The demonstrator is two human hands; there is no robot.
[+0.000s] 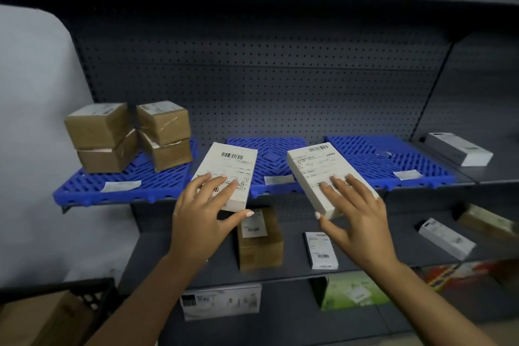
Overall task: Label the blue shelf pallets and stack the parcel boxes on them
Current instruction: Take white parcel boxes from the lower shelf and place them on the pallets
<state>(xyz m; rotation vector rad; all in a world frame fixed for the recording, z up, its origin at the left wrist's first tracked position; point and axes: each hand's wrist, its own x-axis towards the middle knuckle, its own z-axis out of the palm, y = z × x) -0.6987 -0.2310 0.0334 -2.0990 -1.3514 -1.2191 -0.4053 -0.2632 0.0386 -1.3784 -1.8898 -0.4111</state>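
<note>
Head view, stacking step under way: a person's left hand (206, 212) and right hand (355, 211) each carry a flat white parcel box toward the blue pallets, fingers spread over the labelled top and thumb tucked under the near end. The left-hand white box (226, 174) hangs over the gap between the left pallet (92, 191) and the middle pallet (269, 159); the right-hand white box (323, 177) hangs between the middle pallet and the right pallet (376, 160). Next, by the look of it, each box must go forward and be lowered flat on a pallet, clear of its paper label. All three pallets carry a white label strip (120, 186) at the front edge, the print too small to read. Farther back, the left pallet bears four brown cartons (129, 135) in two stacks of two, slightly askew; the middle and right pallets apparently hold no boxes.
</note>
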